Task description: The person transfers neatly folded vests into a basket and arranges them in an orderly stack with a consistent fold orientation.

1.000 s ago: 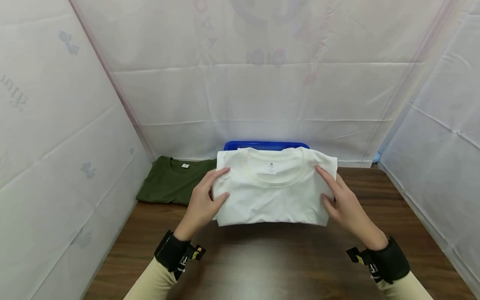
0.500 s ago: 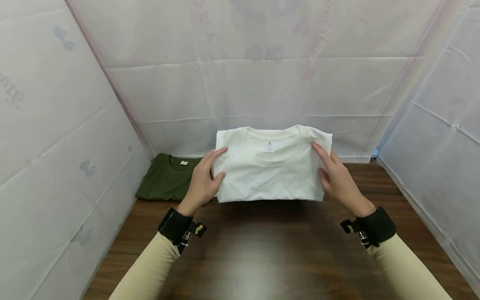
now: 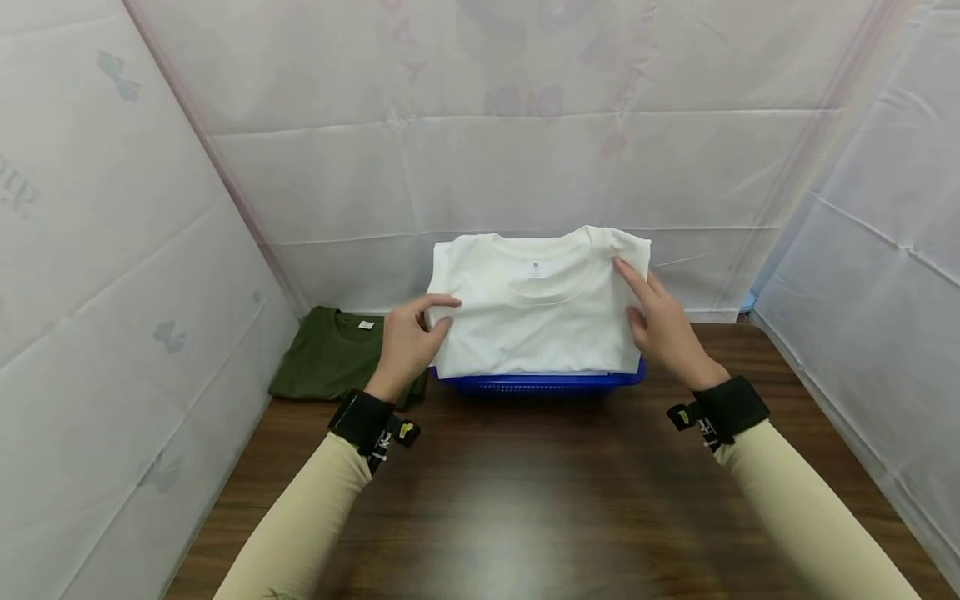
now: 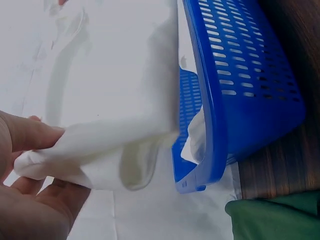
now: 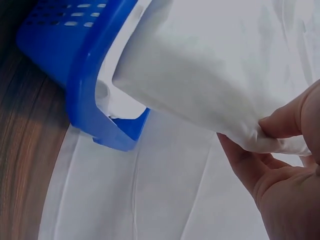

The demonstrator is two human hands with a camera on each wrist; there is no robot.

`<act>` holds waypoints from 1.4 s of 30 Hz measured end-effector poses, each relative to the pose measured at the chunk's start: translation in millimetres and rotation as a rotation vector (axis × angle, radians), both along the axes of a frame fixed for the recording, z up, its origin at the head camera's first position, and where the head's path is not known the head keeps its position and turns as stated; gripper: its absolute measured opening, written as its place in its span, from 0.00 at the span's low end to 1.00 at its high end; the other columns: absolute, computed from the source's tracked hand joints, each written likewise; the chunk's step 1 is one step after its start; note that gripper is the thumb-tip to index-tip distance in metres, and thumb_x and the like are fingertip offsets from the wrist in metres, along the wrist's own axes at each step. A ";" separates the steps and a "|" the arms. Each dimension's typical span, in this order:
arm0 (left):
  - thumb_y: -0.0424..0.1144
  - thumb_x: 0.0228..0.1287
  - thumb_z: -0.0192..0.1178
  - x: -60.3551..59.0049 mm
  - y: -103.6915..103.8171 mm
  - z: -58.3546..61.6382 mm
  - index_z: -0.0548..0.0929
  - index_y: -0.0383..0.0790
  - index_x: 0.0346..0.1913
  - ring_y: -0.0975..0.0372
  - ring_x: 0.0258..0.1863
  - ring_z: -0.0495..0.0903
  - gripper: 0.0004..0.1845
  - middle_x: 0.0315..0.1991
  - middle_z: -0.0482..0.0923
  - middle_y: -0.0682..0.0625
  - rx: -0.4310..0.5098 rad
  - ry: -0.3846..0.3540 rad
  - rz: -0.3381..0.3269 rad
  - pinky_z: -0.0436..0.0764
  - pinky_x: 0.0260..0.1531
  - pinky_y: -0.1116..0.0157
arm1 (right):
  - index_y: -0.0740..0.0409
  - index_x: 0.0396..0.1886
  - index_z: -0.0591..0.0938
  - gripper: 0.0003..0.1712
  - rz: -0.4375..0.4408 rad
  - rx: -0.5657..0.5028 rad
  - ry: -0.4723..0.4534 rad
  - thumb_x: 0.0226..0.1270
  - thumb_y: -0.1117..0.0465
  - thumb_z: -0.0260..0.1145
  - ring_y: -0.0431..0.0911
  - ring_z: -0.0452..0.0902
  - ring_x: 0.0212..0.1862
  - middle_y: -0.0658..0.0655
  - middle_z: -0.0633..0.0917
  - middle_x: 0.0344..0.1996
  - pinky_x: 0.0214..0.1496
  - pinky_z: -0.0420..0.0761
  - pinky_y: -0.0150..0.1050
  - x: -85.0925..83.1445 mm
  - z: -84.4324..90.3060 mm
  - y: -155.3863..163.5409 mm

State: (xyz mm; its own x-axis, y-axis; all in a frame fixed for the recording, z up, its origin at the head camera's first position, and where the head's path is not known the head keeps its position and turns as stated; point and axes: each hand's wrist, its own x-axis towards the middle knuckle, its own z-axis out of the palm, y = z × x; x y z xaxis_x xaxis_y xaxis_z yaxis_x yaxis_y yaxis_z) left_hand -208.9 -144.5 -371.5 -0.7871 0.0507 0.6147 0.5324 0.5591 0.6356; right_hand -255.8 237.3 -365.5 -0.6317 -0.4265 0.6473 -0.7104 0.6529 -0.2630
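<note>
A folded white T-shirt [image 3: 532, 325], collar toward the back, is held by its two sides over a blue perforated basket [image 3: 540, 384]. My left hand [image 3: 408, 342] grips its left edge, thumb on one face and fingers beneath, as the left wrist view shows. At the opposite edge my right hand [image 3: 663, 329] pinches the fabric between thumb and fingers. In both wrist views the shirt is above the basket rim [image 4: 212, 115]. White cloth [image 4: 196, 135] lies inside the basket; most of the interior is hidden by the shirt.
A folded dark green T-shirt [image 3: 326, 354] lies on the brown wooden table [image 3: 510, 500], left of the basket. White printed sheets [image 3: 525, 167] hang behind and along both sides of the table.
Both hands have carried the white T-shirt away from me, toward the back and over the basket. The basket's front side now shows below the shirt, where its back rim showed earlier.
</note>
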 end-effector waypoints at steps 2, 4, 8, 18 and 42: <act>0.25 0.66 0.64 -2.8 1.1 0.7 0.90 0.43 0.53 0.64 0.11 0.58 0.16 0.11 0.60 0.54 -0.001 0.011 0.005 0.59 0.16 0.66 | 0.58 0.81 0.62 0.48 -0.001 -0.007 -0.011 0.62 0.85 0.58 0.43 0.56 0.20 0.71 0.66 0.74 0.28 0.65 0.40 -4.2 0.6 -0.8; 0.25 0.67 0.63 -5.5 1.8 0.2 0.89 0.42 0.55 0.65 0.11 0.57 0.17 0.12 0.60 0.53 -0.009 0.026 0.007 0.58 0.16 0.65 | 0.58 0.81 0.63 0.47 0.001 -0.014 -0.020 0.61 0.86 0.57 0.44 0.56 0.21 0.71 0.66 0.74 0.29 0.65 0.40 -7.7 1.0 -1.4; 0.25 0.68 0.62 -11.0 4.1 -2.1 0.87 0.41 0.58 0.67 0.12 0.56 0.19 0.16 0.62 0.51 -0.027 0.042 0.018 0.59 0.18 0.64 | 0.62 0.76 0.70 0.42 0.000 -0.024 -0.028 0.61 0.87 0.58 0.48 0.63 0.24 0.70 0.69 0.72 0.29 0.66 0.40 -12.6 2.1 -1.7; 0.24 0.70 0.59 -28.5 11.1 -6.2 0.84 0.40 0.63 0.61 0.15 0.57 0.21 0.30 0.73 0.45 -0.027 -0.064 0.058 0.60 0.23 0.64 | 0.68 0.71 0.74 0.35 -0.046 -0.020 -0.078 0.62 0.84 0.57 0.54 0.68 0.27 0.72 0.69 0.72 0.28 0.67 0.41 -19.4 -1.5 -3.4; 0.18 0.64 0.55 -39.3 16.1 -17.7 0.78 0.43 0.70 0.52 0.60 0.71 0.32 0.77 0.64 0.41 0.179 -0.560 0.111 0.69 0.30 0.63 | 0.68 0.76 0.67 0.36 -0.142 0.016 -0.451 0.67 0.80 0.56 0.60 0.73 0.44 0.72 0.68 0.72 0.43 0.73 0.49 -38.6 -22.2 -22.2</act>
State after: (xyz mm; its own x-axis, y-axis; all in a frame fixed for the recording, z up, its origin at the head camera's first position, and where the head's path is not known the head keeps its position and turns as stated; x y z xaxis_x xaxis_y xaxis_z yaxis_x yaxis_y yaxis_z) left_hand -248.1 -128.3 -389.2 -0.9885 -0.1165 0.0962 0.0337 0.4503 0.8922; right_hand -294.4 215.1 -387.7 -0.9011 -0.3231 0.2893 -0.4309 0.7416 -0.5141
